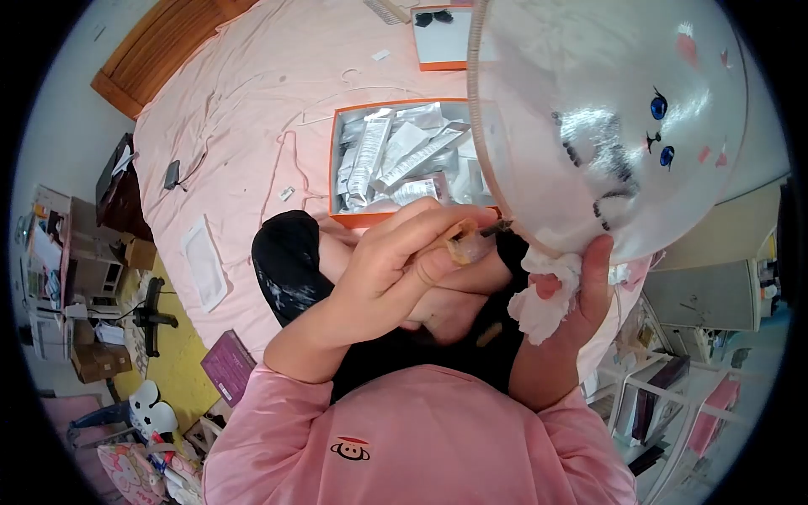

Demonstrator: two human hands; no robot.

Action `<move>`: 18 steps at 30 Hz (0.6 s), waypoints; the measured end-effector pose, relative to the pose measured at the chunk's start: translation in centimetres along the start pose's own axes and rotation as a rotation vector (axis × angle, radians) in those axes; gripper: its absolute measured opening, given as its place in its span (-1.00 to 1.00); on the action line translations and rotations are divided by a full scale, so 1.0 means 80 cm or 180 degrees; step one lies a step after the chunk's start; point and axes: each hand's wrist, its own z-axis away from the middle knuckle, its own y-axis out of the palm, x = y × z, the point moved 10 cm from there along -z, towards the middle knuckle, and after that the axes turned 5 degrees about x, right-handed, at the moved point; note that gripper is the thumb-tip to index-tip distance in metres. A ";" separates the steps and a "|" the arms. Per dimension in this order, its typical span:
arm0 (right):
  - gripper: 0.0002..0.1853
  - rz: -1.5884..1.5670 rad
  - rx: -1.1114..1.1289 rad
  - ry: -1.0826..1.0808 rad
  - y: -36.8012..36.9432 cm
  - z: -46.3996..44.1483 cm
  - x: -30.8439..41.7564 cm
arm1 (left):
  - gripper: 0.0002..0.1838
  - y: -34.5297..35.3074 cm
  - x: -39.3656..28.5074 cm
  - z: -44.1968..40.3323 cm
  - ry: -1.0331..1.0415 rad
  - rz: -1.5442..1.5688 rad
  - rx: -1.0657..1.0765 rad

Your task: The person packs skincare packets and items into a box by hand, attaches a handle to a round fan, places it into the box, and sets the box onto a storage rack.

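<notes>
My left hand [383,261] is closed, pinching a small translucent piece with a tan rim [471,242]. A dark tip [497,227] sticks out from it toward the right; its exact kind I cannot make out. My right hand [589,295] is closed around a crumpled white tissue [539,316]. Its fingertips meet the lower edge of a large, round, see-through sheet [699,194] with a beige rim and a printed cat face with blue eyes. The dark tip is close to that rim; whether they touch is unclear.
Beyond my crossed legs, an orange-edged box [333,160] full of silvery packets sits on the pink bed [236,109]. A smaller box lid [442,50], hangers [290,168] and a white tray [204,265] lie around it. White shelving [673,404] stands at right.
</notes>
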 end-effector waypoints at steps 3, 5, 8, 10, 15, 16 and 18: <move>-0.57 -0.0168 0.0115 0.0179 -0.004 0.000 -0.006 | -0.63 0.003 0.000 -0.001 0.0013 0.0017 0.0092; -0.53 -0.0520 0.0191 0.0433 -0.003 0.001 -0.015 | -0.60 0.003 0.004 0.000 0.0006 0.0238 -0.0103; -0.52 -0.0502 0.0467 0.0382 0.014 0.002 -0.009 | -0.56 0.005 0.007 0.003 -0.0117 0.0433 -0.0145; -0.58 -0.0053 0.0108 0.0025 0.002 -0.002 -0.001 | -0.58 0.005 0.006 0.003 -0.0176 0.0404 -0.0057; -0.56 0.0465 -0.0151 -0.0432 -0.008 0.002 0.012 | -0.65 0.001 -0.001 0.005 -0.0107 0.0097 -0.0073; -0.55 0.0478 -0.0211 -0.0437 -0.008 0.004 0.011 | -0.66 -0.001 -0.002 0.006 -0.0078 0.0024 -0.0120; -0.52 0.0398 -0.0101 -0.0342 -0.007 0.005 0.008 | -0.67 -0.005 -0.004 0.006 0.0006 -0.0179 -0.0221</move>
